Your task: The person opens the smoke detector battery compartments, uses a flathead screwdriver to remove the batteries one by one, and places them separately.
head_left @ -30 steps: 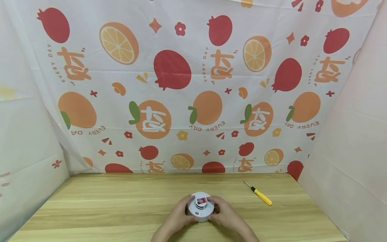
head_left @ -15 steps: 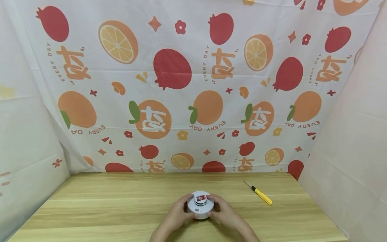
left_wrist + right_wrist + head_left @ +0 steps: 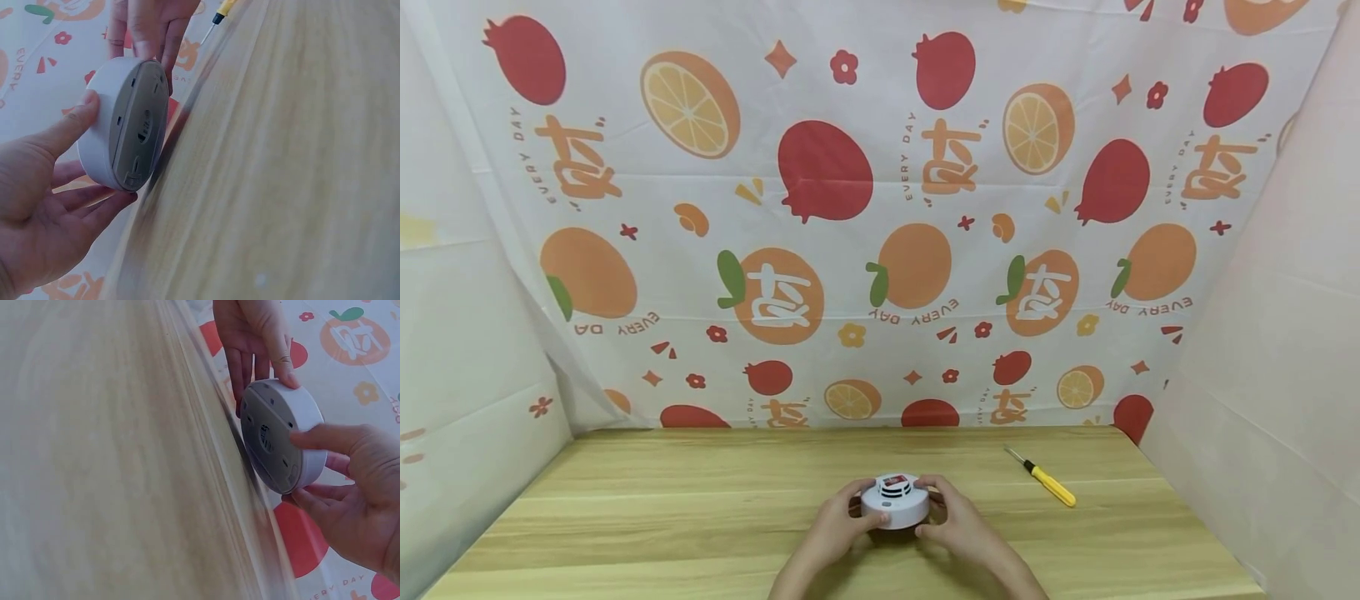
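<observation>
A round white smoke detector (image 3: 895, 506) with a slotted raised centre and a red label is lifted above the wooden table. My left hand (image 3: 837, 523) grips its left rim, thumb along the side and fingers reaching round behind. On the opposite rim my right hand (image 3: 957, 523) holds it the same way. Both wrist views show the grey underside of the detector (image 3: 142, 128), with small slots and a central opening. In the right wrist view, the fingertips (image 3: 303, 495) of my right hand touch the lower edge.
A screwdriver with a yellow handle (image 3: 1052, 486) lies on the wooden table (image 3: 700, 508) to the right, its tip toward the back. Behind the table hangs a white cloth (image 3: 850, 358) printed with fruit, and pale cloth walls stand on both sides.
Both hands have raised the smoke detector and tilted its near side up, so more of its side wall shows now. The screwdriver has stayed put.
</observation>
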`<state>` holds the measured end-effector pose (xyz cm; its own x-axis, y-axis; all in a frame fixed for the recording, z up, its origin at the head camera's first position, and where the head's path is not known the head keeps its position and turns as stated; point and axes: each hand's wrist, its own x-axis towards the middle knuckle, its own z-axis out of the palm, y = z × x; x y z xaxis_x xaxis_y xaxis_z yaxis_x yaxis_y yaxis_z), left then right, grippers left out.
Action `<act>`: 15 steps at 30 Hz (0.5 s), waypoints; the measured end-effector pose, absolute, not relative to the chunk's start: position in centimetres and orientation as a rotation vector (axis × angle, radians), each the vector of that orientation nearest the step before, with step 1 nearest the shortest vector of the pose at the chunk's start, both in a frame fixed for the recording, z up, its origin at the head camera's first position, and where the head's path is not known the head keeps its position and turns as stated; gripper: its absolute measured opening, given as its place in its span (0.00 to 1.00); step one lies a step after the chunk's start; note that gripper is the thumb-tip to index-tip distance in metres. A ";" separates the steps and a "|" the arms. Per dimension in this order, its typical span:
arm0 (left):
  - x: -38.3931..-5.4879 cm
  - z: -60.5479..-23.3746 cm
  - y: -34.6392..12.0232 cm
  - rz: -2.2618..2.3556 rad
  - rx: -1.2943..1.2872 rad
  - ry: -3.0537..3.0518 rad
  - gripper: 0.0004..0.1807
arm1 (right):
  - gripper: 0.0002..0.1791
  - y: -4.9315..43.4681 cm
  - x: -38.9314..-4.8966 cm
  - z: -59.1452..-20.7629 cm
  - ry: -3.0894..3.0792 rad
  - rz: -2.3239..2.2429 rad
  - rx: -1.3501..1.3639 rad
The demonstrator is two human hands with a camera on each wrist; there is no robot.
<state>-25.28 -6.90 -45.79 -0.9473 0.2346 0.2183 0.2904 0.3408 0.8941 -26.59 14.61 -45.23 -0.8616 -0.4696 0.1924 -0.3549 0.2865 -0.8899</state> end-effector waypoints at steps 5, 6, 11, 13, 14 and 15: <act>-25.2 -45.7 -6.8 -1.694 -0.468 -2.528 0.34 | 0.25 14.7 -26.7 -45.4 2.493 -1.603 -0.816; -25.2 -45.6 -6.7 -1.697 -0.465 -2.521 0.34 | 0.25 14.7 -26.7 -45.5 2.497 -1.604 -0.822; -25.0 -45.5 -6.8 -1.715 -0.461 -2.491 0.34 | 0.24 14.8 -26.8 -45.6 2.479 -1.632 -0.832; -25.0 -45.4 -6.9 -1.736 -0.479 -2.477 0.35 | 0.24 14.9 -26.7 -45.5 2.479 -1.636 -0.830; -25.0 -45.4 -6.9 -1.741 -0.491 -2.471 0.35 | 0.24 14.9 -26.7 -45.4 2.474 -1.645 -0.828; -25.0 -45.3 -7.0 -1.745 -0.507 -2.463 0.36 | 0.24 14.8 -26.8 -45.4 2.468 -1.656 -0.823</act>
